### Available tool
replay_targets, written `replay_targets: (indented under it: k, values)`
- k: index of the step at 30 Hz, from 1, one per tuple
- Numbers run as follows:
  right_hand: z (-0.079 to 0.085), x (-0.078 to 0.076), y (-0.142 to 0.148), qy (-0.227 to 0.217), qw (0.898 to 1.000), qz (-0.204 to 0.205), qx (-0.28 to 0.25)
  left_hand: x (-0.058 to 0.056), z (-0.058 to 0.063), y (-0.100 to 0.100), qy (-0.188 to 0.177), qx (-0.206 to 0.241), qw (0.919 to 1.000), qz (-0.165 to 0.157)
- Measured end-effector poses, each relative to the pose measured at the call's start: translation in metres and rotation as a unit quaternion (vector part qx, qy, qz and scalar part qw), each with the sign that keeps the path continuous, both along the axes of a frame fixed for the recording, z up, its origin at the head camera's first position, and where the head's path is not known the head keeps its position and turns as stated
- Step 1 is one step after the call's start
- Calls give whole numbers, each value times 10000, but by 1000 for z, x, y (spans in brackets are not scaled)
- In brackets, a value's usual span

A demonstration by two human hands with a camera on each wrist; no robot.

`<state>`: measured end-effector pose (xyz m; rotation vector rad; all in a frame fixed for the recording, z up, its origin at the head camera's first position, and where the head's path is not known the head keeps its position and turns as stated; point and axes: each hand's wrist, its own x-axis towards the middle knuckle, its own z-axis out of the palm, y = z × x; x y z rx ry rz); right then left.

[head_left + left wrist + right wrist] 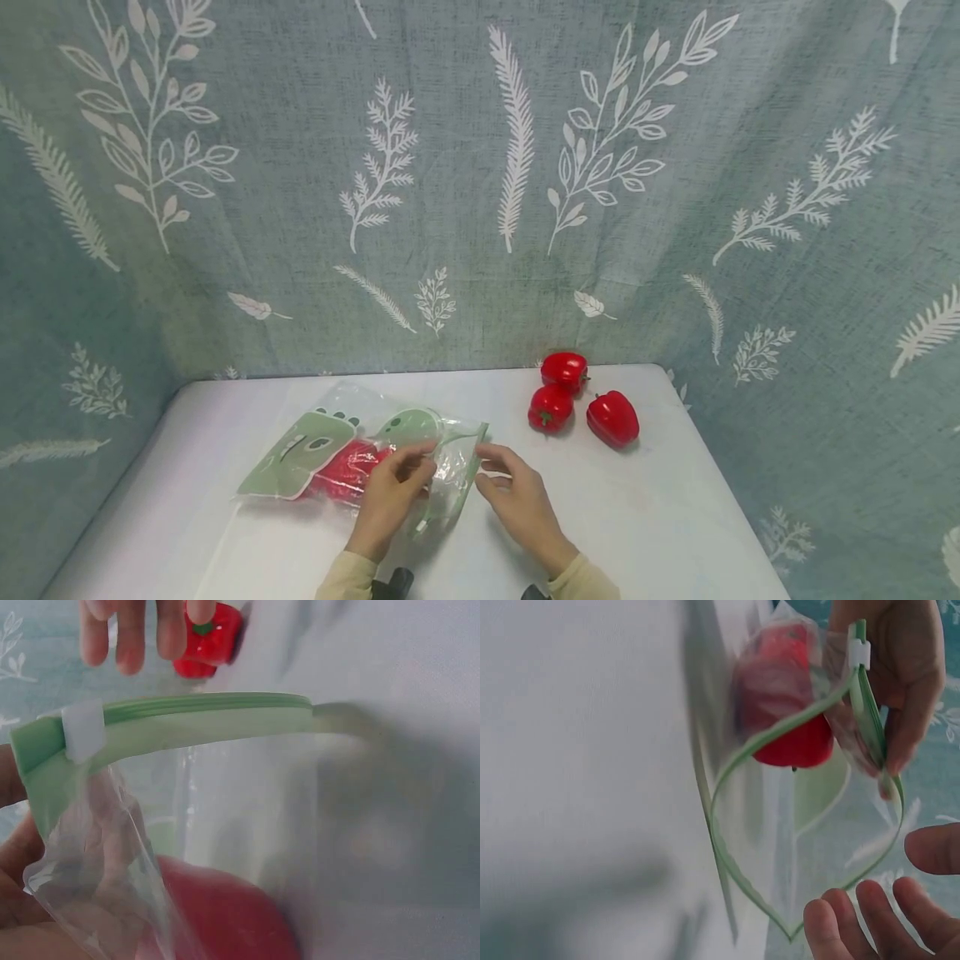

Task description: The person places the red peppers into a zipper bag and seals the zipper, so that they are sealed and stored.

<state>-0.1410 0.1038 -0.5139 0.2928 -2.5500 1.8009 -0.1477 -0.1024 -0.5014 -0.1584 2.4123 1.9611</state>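
A clear zip bag (455, 471) with a green rim and a green cartoon print lies on the table, its mouth turned to the right. Red bell peppers (784, 712) are inside it. My left hand (396, 493) pinches the bag's rim near the white slider (84, 731), thumb and fingers on the plastic. On the other side of the mouth, my right hand (519, 498) has its fingers (877, 911) loosely bent beside the green rim, holding nothing. Whether its fingertips touch the rim, I cannot tell. The mouth gapes in the right wrist view.
Three more red peppers lie toward the back right: one at the rear (564, 371), one in front of it (551, 408), one to the right (612, 418). The white table (675, 517) ends at a leaf-patterned curtain (450, 167).
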Motion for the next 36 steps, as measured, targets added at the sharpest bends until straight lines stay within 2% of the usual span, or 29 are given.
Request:
replay_targets:
  k: [7, 12, 26, 36]
  values:
    - [8, -2, 13, 46, 9999, -41, 95, -1, -3, -1, -15, 172, 9999, 1]
    - [11, -6, 26, 141, 9993, -218, 256, 1, -4, -1, 4, 197, 9998, 19]
    - [12, -15, 64, 823, 9905, -894, 646, 6, -2, 2, 111, 253, 9996, 54]
    - [20, -27, 87, 1200, 9822, -1131, 901, 5, -3, 3, 84, 198, 9997, 77]
